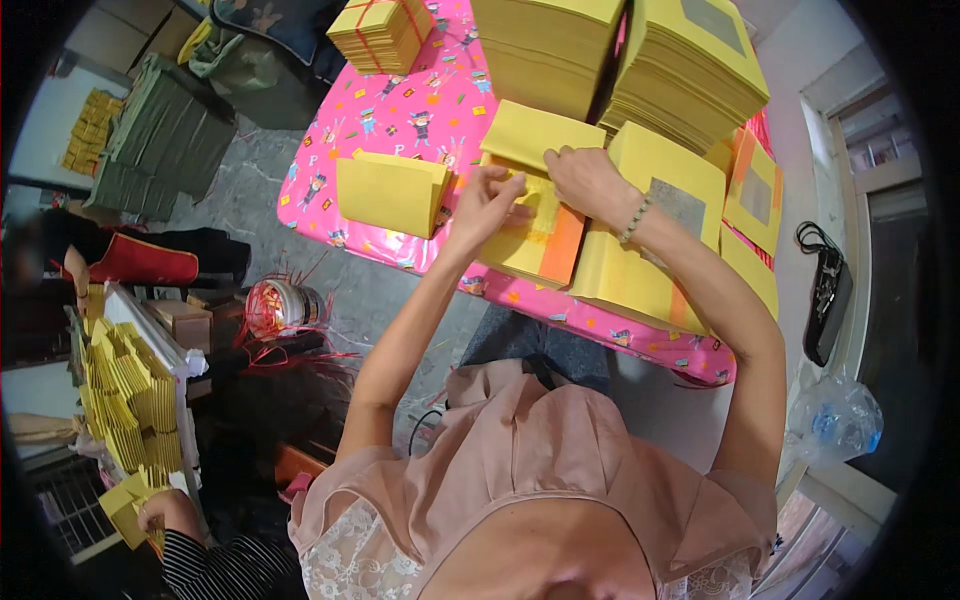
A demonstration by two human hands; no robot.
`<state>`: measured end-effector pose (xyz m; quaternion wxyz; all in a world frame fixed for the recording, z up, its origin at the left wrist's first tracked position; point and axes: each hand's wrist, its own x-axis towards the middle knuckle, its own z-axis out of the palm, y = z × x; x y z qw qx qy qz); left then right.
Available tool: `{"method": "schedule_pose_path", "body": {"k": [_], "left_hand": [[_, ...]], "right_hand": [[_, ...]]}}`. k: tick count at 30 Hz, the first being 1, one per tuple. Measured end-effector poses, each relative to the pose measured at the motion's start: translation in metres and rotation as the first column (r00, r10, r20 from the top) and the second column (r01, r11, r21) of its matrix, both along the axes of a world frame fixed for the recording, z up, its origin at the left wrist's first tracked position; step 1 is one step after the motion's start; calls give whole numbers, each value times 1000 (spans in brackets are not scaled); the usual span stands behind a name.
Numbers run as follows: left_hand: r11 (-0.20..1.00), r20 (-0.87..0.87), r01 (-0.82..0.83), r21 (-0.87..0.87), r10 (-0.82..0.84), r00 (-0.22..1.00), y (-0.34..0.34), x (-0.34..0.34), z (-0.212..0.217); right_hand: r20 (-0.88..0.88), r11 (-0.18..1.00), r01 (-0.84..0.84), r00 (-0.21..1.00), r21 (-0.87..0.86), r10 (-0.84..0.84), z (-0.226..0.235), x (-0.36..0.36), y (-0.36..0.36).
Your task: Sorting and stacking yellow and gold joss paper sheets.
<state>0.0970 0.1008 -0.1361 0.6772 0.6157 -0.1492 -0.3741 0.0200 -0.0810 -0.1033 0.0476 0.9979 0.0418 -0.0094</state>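
My right hand [590,182] is closed on the edge of a folded yellow paper envelope [540,135], which is tilted over a stack of yellow envelopes [520,250] with an orange strip. Close to its left, my left hand [485,208] hovers at the stack's left edge, its fingers bent and apart, with nothing visible in them. Further left, a folded yellow envelope [390,195] lies on the pink patterned tablecloth [320,190]. To the right of my right hand sits another yellow stack [650,180] with a grey panel, partly covered by my forearm.
Tall yellow stacks [545,50] stand at the table's back, beside a bundle tied with red string [380,35]. On the floor at left is a bucket [283,305] with red strands. Two other people work at a table of yellow envelopes [135,390] at far left.
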Motion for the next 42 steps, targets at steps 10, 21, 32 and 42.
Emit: {"method": "schedule_pose_path", "body": {"k": [10, 21, 32, 42], "left_hand": [[960, -11, -188, -206, 190, 982, -10, -15, 6], [812, 86, -473, -341, 528, 845, 127, 3, 19], [824, 14, -538, -180, 549, 836, 174, 72, -69], [839, 45, -544, -13, 544, 838, 142, 80, -60]], "right_hand": [[112, 999, -22, 993, -40, 26, 35, -27, 45], [10, 965, 6, 1000, 262, -9, 64, -43, 40], [-181, 935, 106, 982, 337, -46, 44, -45, 27], [-189, 937, 95, 982, 335, -33, 39, -43, 24]]}}
